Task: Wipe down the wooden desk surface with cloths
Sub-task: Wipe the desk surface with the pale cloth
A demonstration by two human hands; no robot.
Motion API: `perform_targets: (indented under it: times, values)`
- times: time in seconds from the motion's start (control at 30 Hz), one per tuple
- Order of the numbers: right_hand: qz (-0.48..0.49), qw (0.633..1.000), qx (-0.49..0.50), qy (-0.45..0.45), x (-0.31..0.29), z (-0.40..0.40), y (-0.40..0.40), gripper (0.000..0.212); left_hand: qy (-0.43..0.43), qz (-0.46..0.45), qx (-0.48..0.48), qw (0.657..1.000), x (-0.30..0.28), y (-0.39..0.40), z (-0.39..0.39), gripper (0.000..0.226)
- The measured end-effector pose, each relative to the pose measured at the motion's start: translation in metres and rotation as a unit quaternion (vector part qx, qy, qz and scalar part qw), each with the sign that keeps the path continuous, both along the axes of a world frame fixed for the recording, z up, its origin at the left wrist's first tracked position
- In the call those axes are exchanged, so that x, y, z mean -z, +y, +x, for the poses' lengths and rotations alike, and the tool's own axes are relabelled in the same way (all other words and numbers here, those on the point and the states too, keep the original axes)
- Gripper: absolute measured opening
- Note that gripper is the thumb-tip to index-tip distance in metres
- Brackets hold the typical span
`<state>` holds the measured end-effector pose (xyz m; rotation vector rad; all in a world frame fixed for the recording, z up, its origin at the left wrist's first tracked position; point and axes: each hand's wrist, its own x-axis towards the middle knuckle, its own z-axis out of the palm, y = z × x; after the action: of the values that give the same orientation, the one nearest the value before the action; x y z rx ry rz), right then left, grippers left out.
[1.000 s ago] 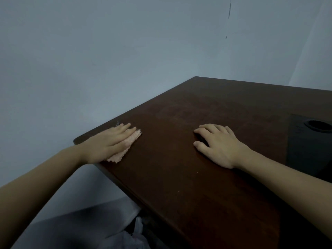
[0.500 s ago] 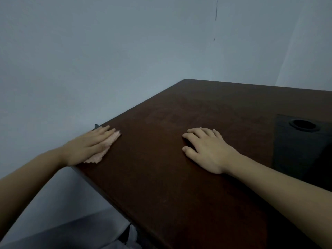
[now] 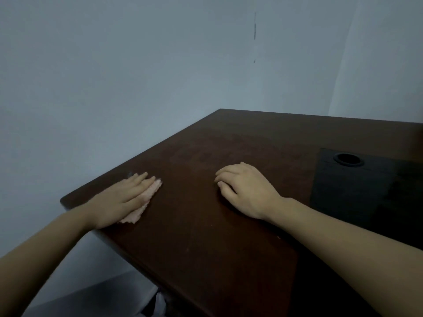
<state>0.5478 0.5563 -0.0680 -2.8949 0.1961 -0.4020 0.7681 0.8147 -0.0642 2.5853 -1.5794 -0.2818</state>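
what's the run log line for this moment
left hand: flat on pink cloth | right hand: resting, no cloth visible | dark wooden desk: wiping near left edge

Desk [image 3: 251, 225] fills the right and near part of the scene, its far corner against the wall [image 3: 114, 76]; left hand [image 3: 121, 200] lies flat on the cloth [image 3: 146, 200] near the desk's left edge; right hand [image 3: 247, 191] rests on the desk middle, well apart from the left; panel [image 3: 348, 191] lies right of the right hand; hole [image 3: 348, 159] sits in the panel's far end.
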Motion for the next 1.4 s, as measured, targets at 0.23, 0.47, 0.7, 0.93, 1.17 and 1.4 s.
perform_targets:
  times: [0.23, 0.47, 0.7, 0.93, 1.17, 1.4]
  values:
    - [-0.037, 0.996, 0.073, -0.027, -0.017, -0.066, -0.041, 0.033, -0.037, 0.022, 0.053, 0.998, 0.011, -0.056, -0.093, 0.104]
    - [-0.052, 0.989, 0.139, 0.008, -0.010, -0.158, -0.087, 0.031, -0.036, 0.026, 0.061, 0.997, 0.011, -0.107, -0.179, 0.066]
    - [-0.059, 0.980, 0.189, 0.011, -0.017, -0.234, -0.132, 0.029, -0.028, 0.026, 0.079, 0.996, 0.010, -0.160, -0.249, 0.057]
    - [-0.047, 0.969, 0.240, 0.032, -0.013, -0.316, -0.172, 0.030, -0.027, 0.018, 0.127, 0.991, 0.012, -0.220, -0.318, 0.059]
    - [-0.045, 0.959, 0.274, 0.049, -0.009, -0.379, -0.186, 0.029, -0.029, 0.026, 0.164, 0.986, 0.012, -0.268, -0.372, 0.060]
    - [-0.052, 0.952, 0.297, 0.059, -0.023, -0.418, -0.178, 0.030, -0.023, 0.002, 0.202, 0.979, 0.012, -0.310, -0.446, 0.064]
